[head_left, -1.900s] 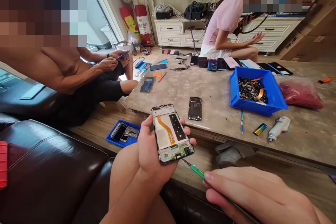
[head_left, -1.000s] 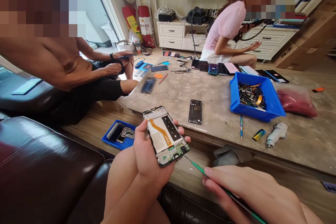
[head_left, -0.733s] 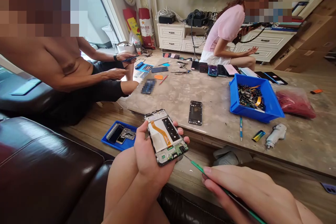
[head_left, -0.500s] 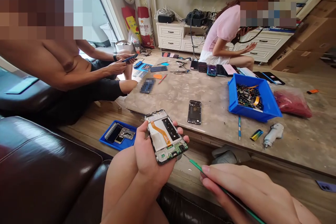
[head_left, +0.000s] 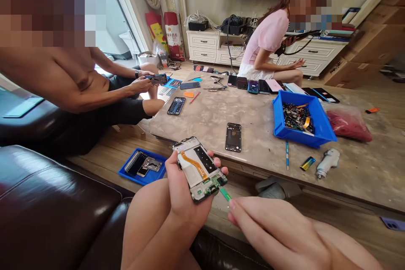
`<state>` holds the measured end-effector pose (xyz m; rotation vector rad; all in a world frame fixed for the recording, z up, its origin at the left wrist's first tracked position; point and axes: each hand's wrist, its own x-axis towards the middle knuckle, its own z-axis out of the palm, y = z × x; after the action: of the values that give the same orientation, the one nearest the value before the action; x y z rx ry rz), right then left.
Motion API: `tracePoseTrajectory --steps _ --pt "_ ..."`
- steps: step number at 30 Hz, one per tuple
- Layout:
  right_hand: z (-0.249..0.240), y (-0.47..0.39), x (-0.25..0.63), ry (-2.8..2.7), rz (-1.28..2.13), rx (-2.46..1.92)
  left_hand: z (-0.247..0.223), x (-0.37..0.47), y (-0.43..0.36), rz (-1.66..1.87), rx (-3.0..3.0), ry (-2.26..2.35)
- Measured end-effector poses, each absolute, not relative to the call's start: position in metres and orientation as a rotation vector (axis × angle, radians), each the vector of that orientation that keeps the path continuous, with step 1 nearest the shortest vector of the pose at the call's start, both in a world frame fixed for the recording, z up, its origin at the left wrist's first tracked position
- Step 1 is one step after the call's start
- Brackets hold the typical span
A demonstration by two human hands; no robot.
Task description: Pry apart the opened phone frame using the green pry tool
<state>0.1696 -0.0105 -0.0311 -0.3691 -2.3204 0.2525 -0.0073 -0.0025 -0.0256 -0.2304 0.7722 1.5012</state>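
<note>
My left hand (head_left: 186,202) is wrapped round an opened smartphone (head_left: 190,171), its inside facing up. An orange ribbon cable (head_left: 196,166) runs along the phone's middle down to a green circuit board (head_left: 212,184) at its near end. Pinched in my right hand (head_left: 272,225) is a slim green hand tool (head_left: 225,194), close to the phone's near right corner. Whether its tip touches the phone I cannot tell; most of its handle is hidden behind my fingers. A bare dark phone shell (head_left: 233,137) lies on the table (head_left: 202,120) beyond the phone.
A blue bin (head_left: 303,140) of small phone parts stands at right, near a red bag (head_left: 349,124), a screwdriver-like grey power tool (head_left: 328,163) and a blue pencil (head_left: 287,156). Low at left sits a blue tray (head_left: 150,176). Two people sit around the table, one handling a phone (head_left: 157,79).
The green tool and my right hand have moved left, nearer the phone, with less of the tool showing. The person at left has tilted their phone. The view has shifted slightly.
</note>
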Motion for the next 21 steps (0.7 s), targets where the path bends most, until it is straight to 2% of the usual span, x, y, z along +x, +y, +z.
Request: tracePoseTrajectory --steps 6,12,21 --pt "-0.049 -0.001 0.165 -2.258 0.225 -0.534 -0.026 -0.001 -0.006 1.487 -0.207 0.809" --pt "-0.048 -0.003 0.168 -2.328 0.123 -0.357 -0.027 0.004 -0.012 1.439 -0.097 0.811" --pt "-0.052 0.006 0.179 -2.286 0.374 -0.385 -0.037 0.010 -0.016 1.410 -0.006 0.891"
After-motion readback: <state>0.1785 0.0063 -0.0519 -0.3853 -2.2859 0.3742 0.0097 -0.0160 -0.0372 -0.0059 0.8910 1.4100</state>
